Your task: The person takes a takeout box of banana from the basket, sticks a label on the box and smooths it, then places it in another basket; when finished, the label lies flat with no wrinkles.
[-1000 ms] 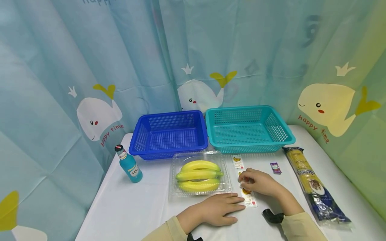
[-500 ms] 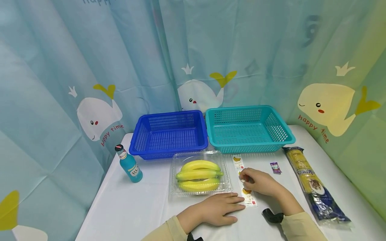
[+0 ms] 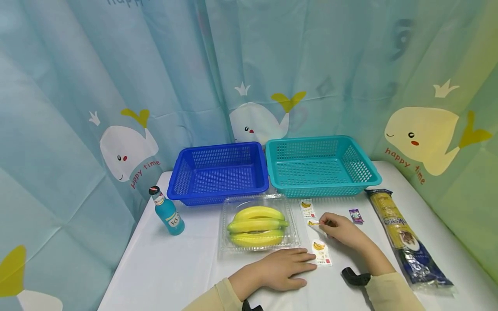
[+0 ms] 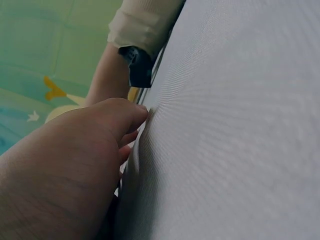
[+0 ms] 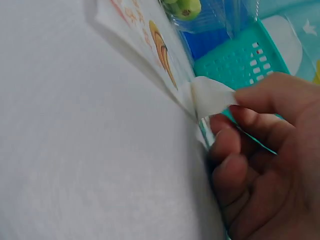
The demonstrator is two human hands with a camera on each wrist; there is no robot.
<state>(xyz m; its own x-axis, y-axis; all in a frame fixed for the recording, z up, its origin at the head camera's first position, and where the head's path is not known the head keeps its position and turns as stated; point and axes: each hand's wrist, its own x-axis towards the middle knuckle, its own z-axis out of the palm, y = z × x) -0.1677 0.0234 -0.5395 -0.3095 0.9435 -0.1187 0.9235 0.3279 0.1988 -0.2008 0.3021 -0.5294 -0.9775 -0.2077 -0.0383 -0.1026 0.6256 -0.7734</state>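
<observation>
A strip of white banana stickers [image 3: 321, 255] lies on the white table, right of a clear plastic box [image 3: 225, 242] with bananas [image 3: 256, 225] inside. My right hand [image 3: 342, 231] pinches the edge of the middle sticker [image 3: 314, 225], which is partly lifted. In the right wrist view, thumb and forefinger hold a bent white flap [image 5: 212, 96] of it. Palm down, my left hand [image 3: 285, 270] rests with spread fingers in front of the box, fingertips at the strip's near end. The left wrist view shows mostly the side of this hand [image 4: 70, 160] against the cloth.
Blue [image 3: 218, 190] and teal [image 3: 323, 190] baskets stand behind the box. A blue bottle [image 3: 170, 217] is at the left. At the right lie a small purple packet [image 3: 355, 216] and a long pasta bag [image 3: 404, 237]. A whale-print curtain [image 3: 249, 65] surrounds the table.
My right hand has shifted slightly right, drawing the sticker's edge up from the strip and uncovering more of the lower sticker. The left hand has stayed in place.
</observation>
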